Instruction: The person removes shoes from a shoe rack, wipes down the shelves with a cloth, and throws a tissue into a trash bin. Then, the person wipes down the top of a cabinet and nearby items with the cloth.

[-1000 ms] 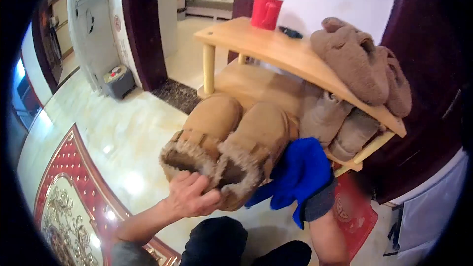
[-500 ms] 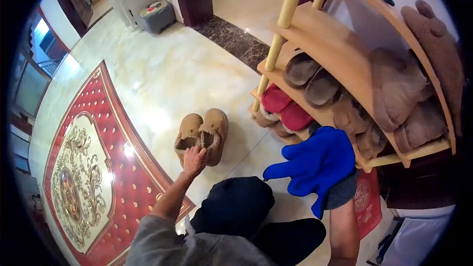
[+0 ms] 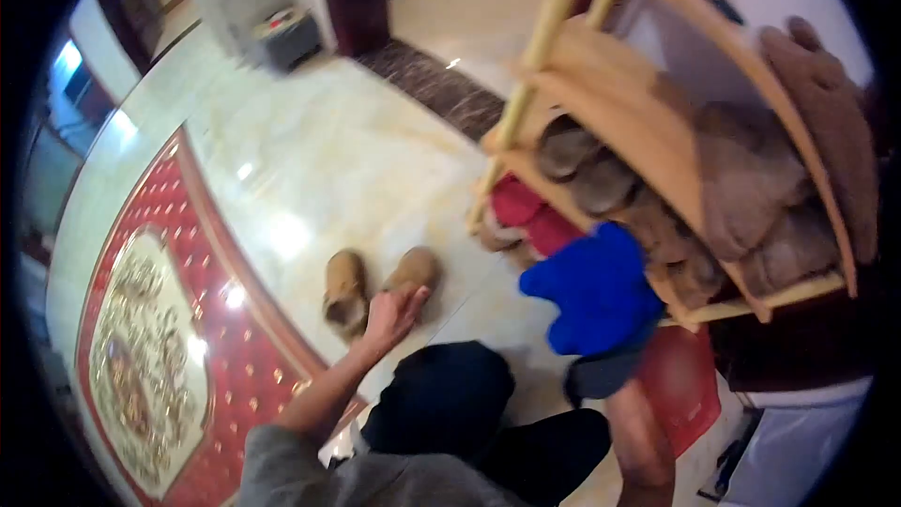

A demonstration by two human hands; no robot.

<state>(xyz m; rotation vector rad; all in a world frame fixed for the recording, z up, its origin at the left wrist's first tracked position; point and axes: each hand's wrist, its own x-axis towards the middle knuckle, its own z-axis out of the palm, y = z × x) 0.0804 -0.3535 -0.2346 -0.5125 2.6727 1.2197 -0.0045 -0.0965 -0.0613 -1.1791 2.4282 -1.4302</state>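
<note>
My left hand (image 3: 394,315) is closed at the opening of a tan slipper (image 3: 415,268) on the tiled floor, its fingers gripping the rim. Beside that one, a little apart to the left, stands the matching tan slipper (image 3: 345,284) with fleece showing inside. A blue glove with a dark cuff covers my right hand (image 3: 593,289), which is raised in front of the shoe rack (image 3: 619,84). Its fingers are partly spread, blurred by motion, and nothing shows in them.
On the rack sit red slippers (image 3: 533,214), dark brown slippers (image 3: 601,178) and several brown ones. A red and gold patterned floor panel (image 3: 225,319) lies to the left. A red mat (image 3: 680,385) is below the rack; a grey box (image 3: 286,42) stands far back.
The two tan slippers were side by side and now stand apart. My left hand has moved slightly right with the right slipper. The gloved hand has shifted up, closer to the rack.
</note>
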